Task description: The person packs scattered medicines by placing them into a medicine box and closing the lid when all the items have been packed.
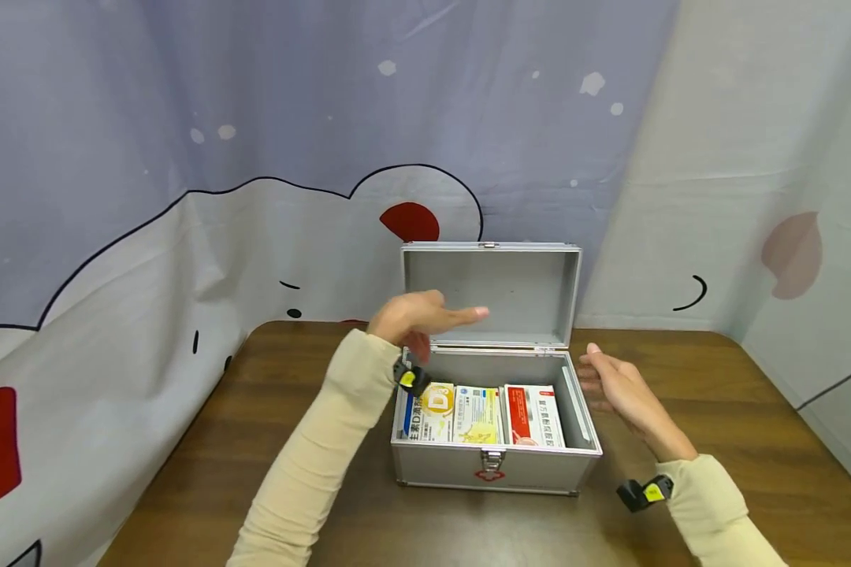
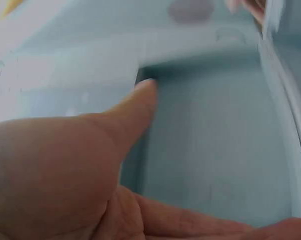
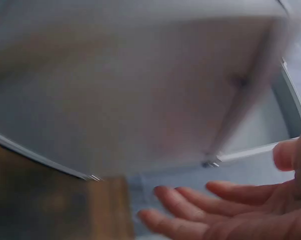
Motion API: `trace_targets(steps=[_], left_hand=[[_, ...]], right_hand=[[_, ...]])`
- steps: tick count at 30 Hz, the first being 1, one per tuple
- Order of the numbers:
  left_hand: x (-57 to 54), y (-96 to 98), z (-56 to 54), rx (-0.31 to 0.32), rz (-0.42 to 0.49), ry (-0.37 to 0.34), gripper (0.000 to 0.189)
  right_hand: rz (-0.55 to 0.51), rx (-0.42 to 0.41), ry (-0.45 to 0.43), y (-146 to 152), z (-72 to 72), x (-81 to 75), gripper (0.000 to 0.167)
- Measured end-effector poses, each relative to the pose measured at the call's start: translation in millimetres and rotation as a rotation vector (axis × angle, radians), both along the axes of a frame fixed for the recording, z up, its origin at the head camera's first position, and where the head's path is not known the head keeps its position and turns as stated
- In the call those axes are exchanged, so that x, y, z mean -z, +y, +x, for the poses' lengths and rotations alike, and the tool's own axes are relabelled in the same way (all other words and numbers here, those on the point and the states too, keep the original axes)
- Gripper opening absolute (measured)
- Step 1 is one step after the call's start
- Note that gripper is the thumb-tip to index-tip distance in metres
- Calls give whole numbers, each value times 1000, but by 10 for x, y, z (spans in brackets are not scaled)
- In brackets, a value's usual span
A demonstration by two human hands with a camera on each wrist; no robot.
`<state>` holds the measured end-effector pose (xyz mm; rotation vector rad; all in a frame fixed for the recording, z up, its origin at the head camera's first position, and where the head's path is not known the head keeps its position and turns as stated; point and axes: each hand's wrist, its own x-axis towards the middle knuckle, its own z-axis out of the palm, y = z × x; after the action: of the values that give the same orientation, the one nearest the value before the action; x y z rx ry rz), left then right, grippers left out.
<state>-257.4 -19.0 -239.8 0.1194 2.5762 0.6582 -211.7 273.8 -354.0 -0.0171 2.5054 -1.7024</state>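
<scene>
A silver metal first-aid box (image 1: 440, 466) stands with its lid (image 1: 525, 295) raised at the back. Inside, in a row, are a medicine box marked D3 (image 1: 436, 421), a yellow-and-white medicine box (image 1: 477, 413) and a red-and-white medicine box (image 1: 535, 417). My left hand (image 1: 425, 316) hovers over the left part of the case, in front of the raised lid, its thumb stretched out in the left wrist view. Just off the case's right side is my right hand (image 1: 624, 394). Its fingers (image 3: 190, 205) are extended beside the side wall in the right wrist view. Neither hand holds anything.
The case rests on a brown wooden table (image 1: 255, 465). A printed curtain (image 1: 291, 102) hangs close behind the table and along its sides. A latch (image 1: 492, 459) sticks out from the case's front, above a red cross emblem (image 1: 489, 476).
</scene>
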Motion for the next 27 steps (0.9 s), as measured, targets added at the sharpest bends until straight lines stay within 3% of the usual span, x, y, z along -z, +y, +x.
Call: trace_targets(steps=[5, 8, 14, 16, 19, 23, 27], left_hand=[[98, -520, -176, -78, 36, -60, 100], [219, -682, -337, -66, 119, -47, 100], [440, -668, -586, 58, 594, 147, 81], [454, -618, -607, 41, 740, 201, 79], [435, -546, -602, -20, 860, 293, 75], [413, -464, -558, -92, 896, 417, 66], [430, -428, -486, -107, 908, 470, 59]], right_hand=[[105, -24, 212, 178, -220, -322, 70], [128, -29, 306, 244, -344, -517, 67], [100, -56, 317, 193, -517, -773, 67], [82, -67, 306, 132, -547, -828, 67], [63, -72, 321, 37, -563, -895, 67], [104, -9, 372, -44, -522, -933, 67], [129, 99, 390, -73, -436, -916, 67]])
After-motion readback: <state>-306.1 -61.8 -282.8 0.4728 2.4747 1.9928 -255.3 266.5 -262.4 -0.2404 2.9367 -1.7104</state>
